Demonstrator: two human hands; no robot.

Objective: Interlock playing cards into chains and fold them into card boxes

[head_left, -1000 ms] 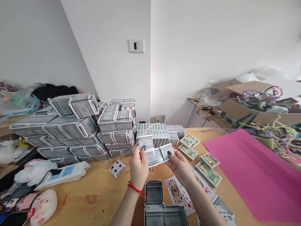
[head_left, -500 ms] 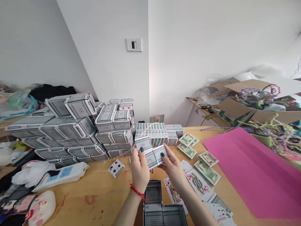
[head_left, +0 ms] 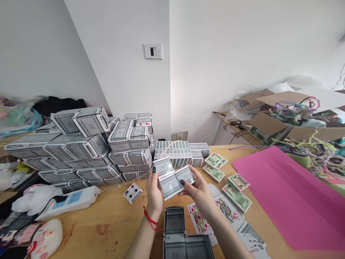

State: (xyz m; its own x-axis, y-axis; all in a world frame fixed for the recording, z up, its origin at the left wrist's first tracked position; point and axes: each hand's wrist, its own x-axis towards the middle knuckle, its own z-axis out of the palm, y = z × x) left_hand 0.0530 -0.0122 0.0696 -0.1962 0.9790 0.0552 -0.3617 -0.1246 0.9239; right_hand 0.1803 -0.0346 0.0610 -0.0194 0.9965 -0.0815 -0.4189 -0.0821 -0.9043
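Observation:
Several playing cards (head_left: pixel 171 184), joined in an L shape with their grey patterned backs up, are between my hands above the table. My right hand (head_left: pixel 199 190) grips their right part, thumb on top and fingers underneath. At the left edge is my left hand (head_left: pixel 154 196), its thumb upright along the cards and its other fingers mostly hidden. Below my hands sits an L-shaped open tray made of cards (head_left: pixel 175 221). Face-up cards (head_left: pixel 198 218) lie under my right forearm. A spade card (head_left: pixel 132 192) lies to the left.
Stacked card-covered blocks (head_left: pixel 78 144) fill the back left. A row of green-edged card packs (head_left: pixel 174 153) stands behind my hands. Green packs (head_left: pixel 237 198) and a pink sheet (head_left: pixel 288 194) lie at right. A power strip (head_left: pixel 71 203) is at left, a carton (head_left: pixel 283 124) at far right.
My left thumb has slid off the top of the cards to their left edge. The joined cards have turned slightly and show more of their surface.

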